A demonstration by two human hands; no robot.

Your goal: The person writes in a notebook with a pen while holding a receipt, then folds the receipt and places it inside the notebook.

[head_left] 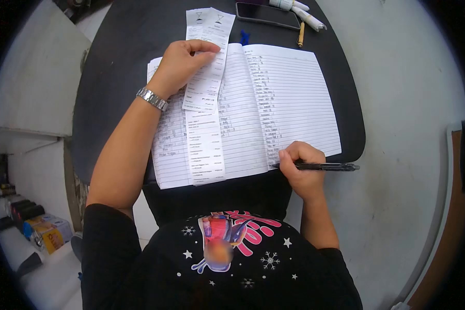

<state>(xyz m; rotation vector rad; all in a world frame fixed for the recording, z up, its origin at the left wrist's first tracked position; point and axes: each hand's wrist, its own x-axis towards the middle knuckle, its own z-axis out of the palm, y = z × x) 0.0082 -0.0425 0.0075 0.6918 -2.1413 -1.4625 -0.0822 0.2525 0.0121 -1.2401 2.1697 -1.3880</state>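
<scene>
An open lined notebook [305,103] lies on a black table, with a handwritten list down the left side of its right page. Over the left page lie long printed receipts [205,150], one overlapping another. My left hand [183,64], with a metal watch [152,98] on its wrist, pinches the edge of the upper receipt [217,31] between thumb and fingers. My right hand [304,168] is closed around a black pen [328,167]. The pen's tip is at the lower part of the right page, near the end of the list, partly hidden by my fingers.
At the table's far edge lie a dark phone [267,14], a yellowish pen [301,35] and a white rolled item [307,15]. A small blue object [245,37] sits above the notebook's spine. Several packages [49,232] stand at the lower left, beside the black table [113,36].
</scene>
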